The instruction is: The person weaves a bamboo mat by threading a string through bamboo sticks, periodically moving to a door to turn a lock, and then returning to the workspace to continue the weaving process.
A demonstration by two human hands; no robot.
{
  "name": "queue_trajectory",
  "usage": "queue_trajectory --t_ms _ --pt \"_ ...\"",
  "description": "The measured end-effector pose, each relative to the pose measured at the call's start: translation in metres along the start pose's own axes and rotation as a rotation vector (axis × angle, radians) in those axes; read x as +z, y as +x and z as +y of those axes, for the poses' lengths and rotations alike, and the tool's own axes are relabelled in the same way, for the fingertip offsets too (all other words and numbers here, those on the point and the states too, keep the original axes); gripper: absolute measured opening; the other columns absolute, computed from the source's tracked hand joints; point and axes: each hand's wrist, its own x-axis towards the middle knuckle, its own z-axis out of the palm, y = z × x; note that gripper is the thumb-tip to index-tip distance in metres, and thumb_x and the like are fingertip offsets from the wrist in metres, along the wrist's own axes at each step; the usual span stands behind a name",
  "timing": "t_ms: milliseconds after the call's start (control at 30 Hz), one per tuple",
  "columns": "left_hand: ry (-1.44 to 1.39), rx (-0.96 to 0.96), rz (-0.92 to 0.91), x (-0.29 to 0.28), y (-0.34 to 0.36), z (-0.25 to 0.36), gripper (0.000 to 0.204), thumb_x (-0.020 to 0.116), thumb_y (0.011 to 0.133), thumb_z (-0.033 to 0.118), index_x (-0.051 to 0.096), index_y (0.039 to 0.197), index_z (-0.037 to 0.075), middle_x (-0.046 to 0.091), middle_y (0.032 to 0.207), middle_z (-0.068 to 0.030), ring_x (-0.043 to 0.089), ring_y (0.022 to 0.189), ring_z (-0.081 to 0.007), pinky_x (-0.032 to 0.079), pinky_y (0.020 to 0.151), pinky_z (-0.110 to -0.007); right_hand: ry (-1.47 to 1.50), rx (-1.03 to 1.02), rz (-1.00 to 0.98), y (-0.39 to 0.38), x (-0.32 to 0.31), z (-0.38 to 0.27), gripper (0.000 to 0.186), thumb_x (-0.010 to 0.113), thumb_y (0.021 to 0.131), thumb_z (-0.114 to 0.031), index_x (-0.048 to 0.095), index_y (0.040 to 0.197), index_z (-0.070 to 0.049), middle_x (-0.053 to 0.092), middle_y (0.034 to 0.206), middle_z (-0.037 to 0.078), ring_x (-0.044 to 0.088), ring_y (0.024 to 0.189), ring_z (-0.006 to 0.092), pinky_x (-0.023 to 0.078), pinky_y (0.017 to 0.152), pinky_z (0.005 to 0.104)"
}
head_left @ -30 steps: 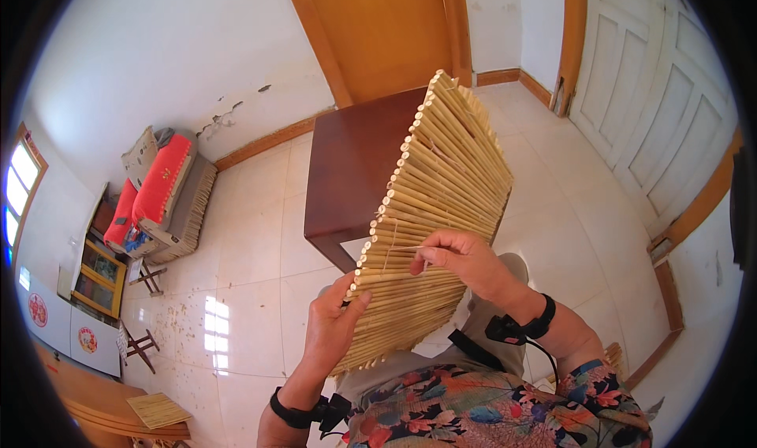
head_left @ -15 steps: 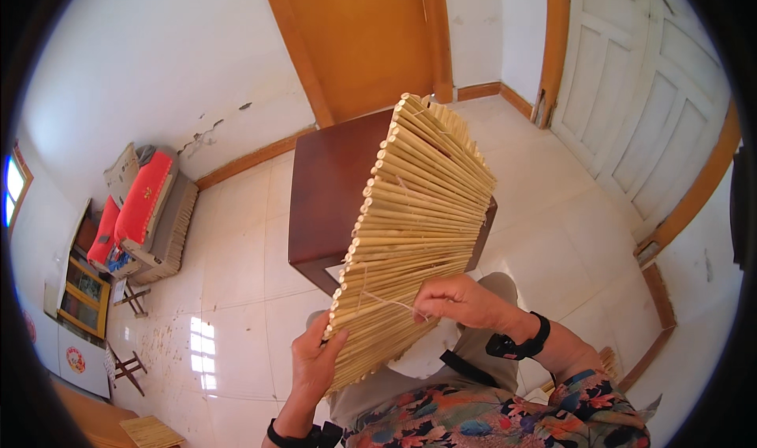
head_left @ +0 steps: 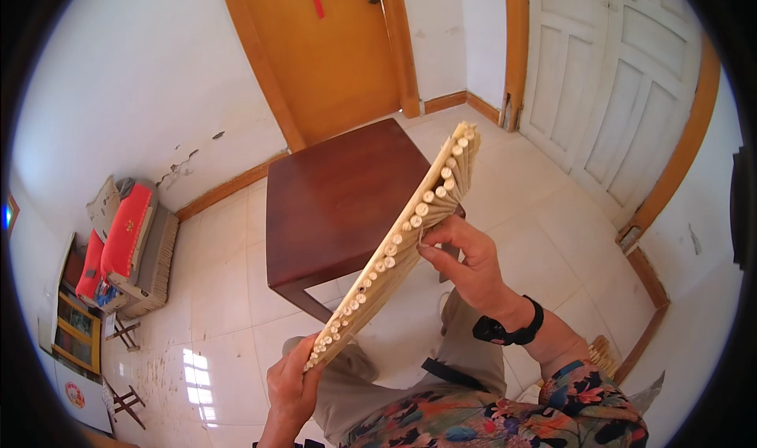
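a glossy, dark red-brown wooden table stands beyond the straw-yellow panel of round, side-by-side plant stalks, held at a tilt, stalk ends uppermost. the panel looks light, stiff along each stalk but likely to bend across them, and crackable if squeezed; broad holds near opposite ends seem kindest. the left hand grips its near end; the right hand pinches beside the stalk ends, on what i cannot tell.
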Motion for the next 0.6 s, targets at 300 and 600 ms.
queue_trajectory --t_ms 300,600 --pt "-0.072 -0.298 -0.059 0.005 0.002 -0.031 0.032 0.057 0.077 0.001 0.054 0.109 0.0 0.062 0.092 -0.0158 0.062 0.083 -0.0238 0.046 0.075 -0.029 0.385 0.27 0.117 0.009 -0.008 0.025 0.018 0.05 0.089 -0.017 0.058 0.089 -0.001 0.06 0.087 0.003 0.055 0.082 0.0114 0.043 0.079 0.0255" --pt "-0.651 -0.413 0.121 -0.015 0.008 -0.063 0.027 0.053 0.081 -0.001 0.055 0.108 -0.004 0.06 0.094 -0.0044 0.053 0.086 -0.01 0.043 0.078 -0.023 0.452 0.519 0.201 -0.003 -0.023 0.062 0.022 0.047 0.09 -0.02 0.058 0.089 -0.001 0.06 0.084 0.005 0.059 0.079 0.0144 0.048 0.075 0.0281"
